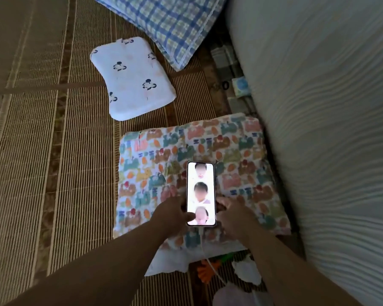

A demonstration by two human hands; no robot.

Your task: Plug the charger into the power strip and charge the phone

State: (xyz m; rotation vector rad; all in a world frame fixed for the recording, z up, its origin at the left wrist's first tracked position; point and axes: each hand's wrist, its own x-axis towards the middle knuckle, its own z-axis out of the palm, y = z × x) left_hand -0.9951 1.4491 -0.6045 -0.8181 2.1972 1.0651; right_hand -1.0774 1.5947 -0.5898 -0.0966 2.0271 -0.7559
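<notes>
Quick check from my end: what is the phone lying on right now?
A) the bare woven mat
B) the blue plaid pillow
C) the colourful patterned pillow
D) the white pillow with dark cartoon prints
C: the phone, screen lit and a white cable at its bottom edge, lies on the colourful patterned pillow, with the left hand and right hand on either side of it.

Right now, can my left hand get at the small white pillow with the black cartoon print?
Probably yes. The left hand rests at the phone, and only bare woven mat lies between it and the white pillow, though it sits farther away.
</notes>
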